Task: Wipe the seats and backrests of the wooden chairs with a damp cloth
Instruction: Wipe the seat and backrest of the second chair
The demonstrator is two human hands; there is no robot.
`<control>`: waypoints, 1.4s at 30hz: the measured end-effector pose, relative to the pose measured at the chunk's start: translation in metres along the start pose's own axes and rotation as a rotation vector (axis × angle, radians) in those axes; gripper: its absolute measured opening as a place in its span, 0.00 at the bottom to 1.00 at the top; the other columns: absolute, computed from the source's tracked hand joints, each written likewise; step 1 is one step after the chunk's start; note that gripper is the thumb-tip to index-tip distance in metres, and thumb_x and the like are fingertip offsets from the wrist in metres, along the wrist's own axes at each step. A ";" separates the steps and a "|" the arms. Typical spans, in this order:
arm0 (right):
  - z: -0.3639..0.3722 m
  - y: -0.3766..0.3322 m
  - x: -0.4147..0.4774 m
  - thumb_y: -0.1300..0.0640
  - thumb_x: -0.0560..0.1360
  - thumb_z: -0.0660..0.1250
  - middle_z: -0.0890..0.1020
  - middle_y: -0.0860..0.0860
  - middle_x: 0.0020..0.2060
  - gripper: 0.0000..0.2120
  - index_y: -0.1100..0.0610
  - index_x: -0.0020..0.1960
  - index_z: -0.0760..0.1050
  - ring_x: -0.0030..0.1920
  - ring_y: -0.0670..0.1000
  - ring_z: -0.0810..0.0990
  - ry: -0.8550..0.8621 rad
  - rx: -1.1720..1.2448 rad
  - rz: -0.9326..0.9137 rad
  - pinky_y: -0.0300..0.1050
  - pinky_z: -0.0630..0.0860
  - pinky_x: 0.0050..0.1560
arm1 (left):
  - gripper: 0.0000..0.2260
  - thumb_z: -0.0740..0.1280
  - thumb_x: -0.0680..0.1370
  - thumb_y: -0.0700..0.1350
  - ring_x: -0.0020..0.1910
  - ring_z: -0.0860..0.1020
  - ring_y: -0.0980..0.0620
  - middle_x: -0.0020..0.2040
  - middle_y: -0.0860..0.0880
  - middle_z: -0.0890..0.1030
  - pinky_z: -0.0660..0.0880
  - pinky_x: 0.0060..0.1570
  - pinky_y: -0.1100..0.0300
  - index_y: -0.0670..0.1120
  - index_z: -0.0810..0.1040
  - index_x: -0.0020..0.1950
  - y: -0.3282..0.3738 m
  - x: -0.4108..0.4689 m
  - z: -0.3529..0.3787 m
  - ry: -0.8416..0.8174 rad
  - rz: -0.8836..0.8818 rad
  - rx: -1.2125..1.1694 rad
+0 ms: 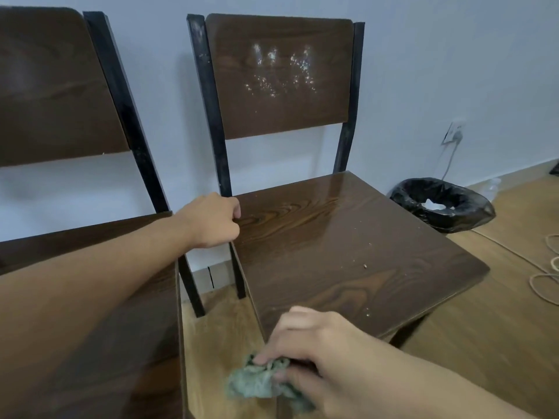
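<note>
Two dark wooden chairs with black metal frames stand against the wall. The right chair's seat (348,252) shines wet and carries a few crumbs; its backrest (281,77) shows white specks. My left hand (211,220) grips the back left corner of that seat, by the frame post. My right hand (314,355) holds a crumpled green cloth (260,382) at the seat's front left corner. The left chair's seat (106,343) lies under my left forearm, and its backrest (54,86) rises at the far left.
A bin lined with a black bag (441,204) sits on the wooden floor right of the chair. A wall socket with a plugged cable (453,133) is above it. Loops of cord (544,273) lie on the floor at the right edge.
</note>
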State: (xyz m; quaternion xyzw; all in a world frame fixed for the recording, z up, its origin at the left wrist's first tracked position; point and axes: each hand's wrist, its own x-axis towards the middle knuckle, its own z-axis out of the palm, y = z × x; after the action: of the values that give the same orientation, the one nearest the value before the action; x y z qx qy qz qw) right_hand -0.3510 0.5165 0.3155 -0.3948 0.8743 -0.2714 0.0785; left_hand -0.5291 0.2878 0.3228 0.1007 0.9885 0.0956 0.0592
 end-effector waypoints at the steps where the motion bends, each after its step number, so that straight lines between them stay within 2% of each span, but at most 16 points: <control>1: -0.004 0.002 0.007 0.57 0.78 0.69 0.81 0.45 0.50 0.12 0.50 0.60 0.83 0.54 0.44 0.76 0.039 -0.009 -0.001 0.37 0.73 0.56 | 0.18 0.63 0.75 0.42 0.51 0.80 0.47 0.52 0.47 0.81 0.81 0.54 0.50 0.50 0.78 0.64 0.000 0.000 0.000 0.006 0.002 0.006; 4: -0.013 0.030 0.035 0.60 0.76 0.70 0.81 0.48 0.50 0.15 0.52 0.62 0.82 0.54 0.46 0.75 0.171 -0.090 0.078 0.39 0.72 0.58 | 0.17 0.63 0.74 0.43 0.51 0.80 0.46 0.52 0.47 0.82 0.82 0.53 0.49 0.50 0.78 0.63 0.001 -0.001 -0.002 0.010 0.003 0.027; 7: -0.018 0.067 0.045 0.60 0.77 0.68 0.80 0.49 0.51 0.15 0.54 0.63 0.81 0.54 0.50 0.75 0.169 -0.222 0.173 0.46 0.74 0.59 | 0.19 0.62 0.71 0.44 0.50 0.80 0.46 0.51 0.47 0.81 0.82 0.52 0.48 0.50 0.77 0.62 0.003 -0.003 -0.002 -0.006 0.007 0.046; 10: -0.035 0.103 0.021 0.64 0.75 0.68 0.82 0.52 0.51 0.15 0.56 0.60 0.82 0.54 0.55 0.77 0.210 -0.380 0.300 0.44 0.71 0.58 | 0.19 0.62 0.71 0.43 0.51 0.80 0.45 0.53 0.46 0.81 0.82 0.52 0.48 0.49 0.77 0.62 0.004 -0.003 -0.001 -0.011 0.015 0.051; 15: -0.102 0.185 -0.062 0.66 0.73 0.69 0.84 0.56 0.51 0.14 0.57 0.57 0.84 0.50 0.57 0.79 0.361 -0.506 0.786 0.46 0.72 0.48 | 0.18 0.63 0.72 0.42 0.50 0.81 0.46 0.52 0.46 0.81 0.83 0.52 0.49 0.48 0.77 0.62 0.003 0.000 0.002 0.010 0.016 0.032; 18: -0.138 0.211 -0.093 0.67 0.71 0.70 0.85 0.54 0.41 0.11 0.58 0.51 0.84 0.40 0.55 0.81 0.458 -0.480 0.992 0.48 0.78 0.42 | 0.17 0.64 0.73 0.42 0.49 0.81 0.46 0.51 0.46 0.81 0.83 0.52 0.49 0.48 0.77 0.62 0.002 0.001 0.003 0.023 0.020 0.020; 20: -0.146 0.214 -0.094 0.67 0.73 0.69 0.84 0.52 0.34 0.09 0.58 0.49 0.83 0.36 0.53 0.81 0.561 -0.426 0.996 0.46 0.77 0.36 | 0.17 0.63 0.73 0.42 0.50 0.81 0.46 0.51 0.46 0.81 0.83 0.52 0.49 0.49 0.77 0.62 0.001 0.002 0.004 0.028 0.022 0.016; 22: -0.143 0.215 -0.082 0.65 0.74 0.70 0.84 0.54 0.38 0.08 0.57 0.51 0.83 0.37 0.54 0.80 0.622 -0.408 0.932 0.43 0.71 0.34 | 0.17 0.63 0.74 0.42 0.51 0.81 0.46 0.52 0.46 0.82 0.82 0.53 0.49 0.49 0.78 0.62 -0.002 0.002 0.004 0.038 0.023 0.017; 26: -0.134 0.239 -0.052 0.63 0.75 0.70 0.85 0.59 0.46 0.11 0.56 0.56 0.84 0.35 0.54 0.79 0.566 -0.348 0.878 0.40 0.69 0.31 | 0.16 0.62 0.75 0.41 0.51 0.81 0.47 0.52 0.47 0.82 0.82 0.52 0.50 0.50 0.78 0.61 -0.002 0.002 0.005 0.053 0.019 0.037; 28: -0.136 0.246 -0.037 0.63 0.75 0.69 0.85 0.59 0.45 0.11 0.55 0.56 0.83 0.35 0.54 0.81 0.590 -0.296 0.878 0.40 0.72 0.31 | 0.16 0.63 0.74 0.41 0.50 0.81 0.47 0.52 0.47 0.82 0.82 0.51 0.50 0.51 0.77 0.61 -0.001 0.002 0.005 0.049 0.022 0.046; 31: -0.139 0.248 -0.016 0.66 0.75 0.66 0.85 0.62 0.43 0.12 0.54 0.53 0.83 0.36 0.57 0.86 0.608 -0.188 0.865 0.46 0.83 0.36 | 0.16 0.63 0.74 0.42 0.51 0.81 0.48 0.52 0.47 0.83 0.82 0.52 0.51 0.51 0.77 0.61 0.000 0.003 0.006 0.054 0.020 0.043; 32: -0.139 0.247 -0.010 0.66 0.75 0.66 0.84 0.62 0.44 0.12 0.53 0.51 0.83 0.35 0.58 0.86 0.602 -0.179 0.853 0.46 0.82 0.36 | 0.16 0.63 0.74 0.41 0.52 0.81 0.48 0.52 0.47 0.83 0.82 0.52 0.51 0.51 0.78 0.61 -0.001 0.003 0.006 0.057 0.018 0.042; 35: -0.134 0.245 0.006 0.65 0.76 0.67 0.83 0.59 0.48 0.12 0.48 0.47 0.80 0.37 0.53 0.82 0.582 -0.207 0.789 0.38 0.78 0.35 | 0.16 0.63 0.75 0.41 0.52 0.81 0.48 0.52 0.47 0.83 0.81 0.52 0.52 0.51 0.78 0.61 -0.002 0.005 0.007 0.066 0.013 0.040; 37: -0.127 0.236 0.020 0.65 0.78 0.67 0.82 0.56 0.49 0.11 0.50 0.48 0.80 0.37 0.46 0.79 0.554 -0.177 0.718 0.25 0.72 0.31 | 0.15 0.63 0.75 0.40 0.50 0.81 0.48 0.51 0.47 0.83 0.81 0.51 0.53 0.51 0.78 0.60 -0.002 0.006 0.006 0.065 0.011 0.041; 39: -0.116 0.222 0.034 0.65 0.78 0.66 0.81 0.53 0.51 0.10 0.52 0.51 0.82 0.38 0.45 0.78 0.502 -0.140 0.655 0.23 0.72 0.36 | 0.14 0.63 0.75 0.40 0.49 0.81 0.48 0.49 0.48 0.83 0.81 0.51 0.52 0.52 0.77 0.59 -0.001 0.007 0.006 0.064 0.008 0.049; 42: -0.098 0.199 0.038 0.65 0.78 0.66 0.82 0.50 0.55 0.13 0.49 0.55 0.83 0.47 0.48 0.79 0.445 -0.113 0.571 0.39 0.74 0.51 | 0.15 0.62 0.74 0.42 0.50 0.81 0.47 0.51 0.47 0.83 0.82 0.52 0.50 0.52 0.78 0.59 0.000 0.004 0.005 0.054 0.003 0.052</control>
State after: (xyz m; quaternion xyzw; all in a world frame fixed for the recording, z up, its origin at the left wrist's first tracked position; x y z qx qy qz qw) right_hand -0.5399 0.6362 0.2940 -0.0698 0.9585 -0.2690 -0.0629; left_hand -0.5324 0.2894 0.3178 0.1010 0.9918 0.0728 0.0296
